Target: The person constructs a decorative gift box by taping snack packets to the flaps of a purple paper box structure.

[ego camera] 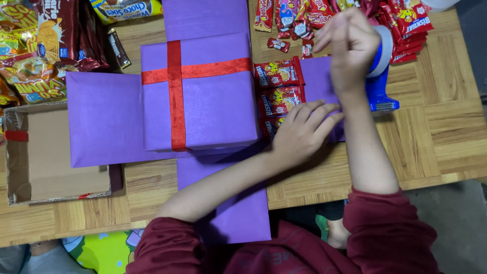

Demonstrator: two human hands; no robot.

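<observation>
The left hand (303,133) presses flat, fingers spread, on purple paper (317,76); above it, the right hand (350,45) grasps a blue tape dispenser (380,86).

I look down on a wooden table (441,127) of pale parquet-style blocks, evenly lit. Beyond its near edge I see grey floor (456,223) at the right and a bright green patterned play mat (101,251) at lower left.

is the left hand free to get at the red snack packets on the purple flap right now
Probably yes: the left hand lies flat beside the red snack packets on the purple flap, nothing between them.
</observation>
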